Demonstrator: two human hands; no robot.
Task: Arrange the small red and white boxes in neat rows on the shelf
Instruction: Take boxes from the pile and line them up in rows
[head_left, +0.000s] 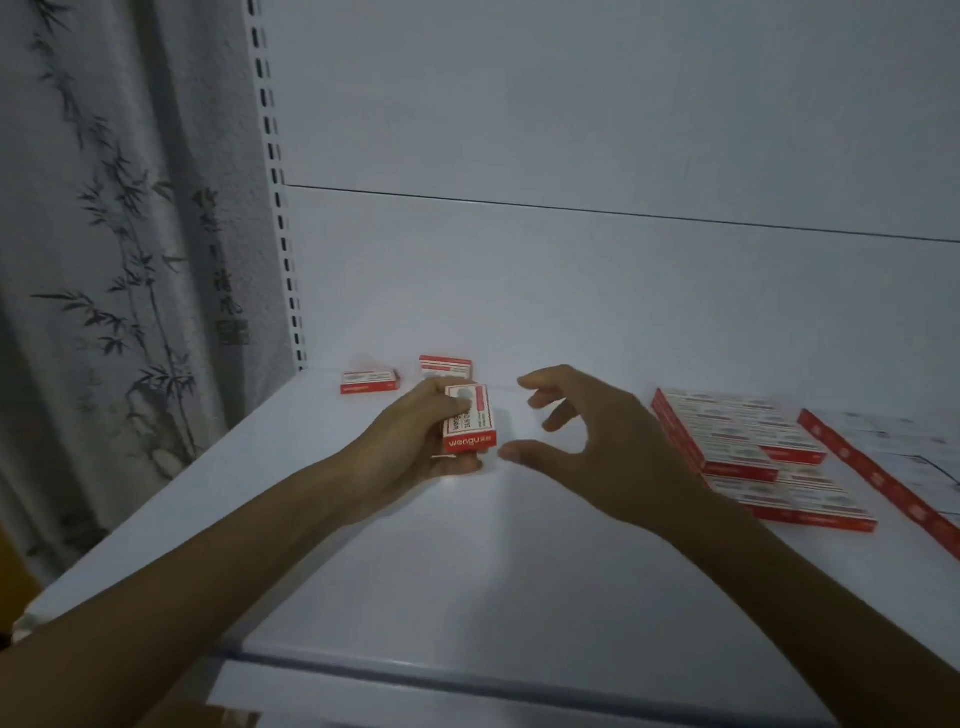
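Left hand (415, 441) grips 1 red and white box (470, 423) over the shelf (467, 571). Right hand (597, 441) hovers just right of that box, fingers (550, 376) spread, empty. 2 boxes (370, 382) lie behind it.

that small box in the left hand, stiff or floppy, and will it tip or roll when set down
Probably stiff: the box keeps straight, crisp edges in the left hand. Likely light: it is small and held in one hand. Flat faces mean no rolling; laid flat like the far-left box, it should sit steady.
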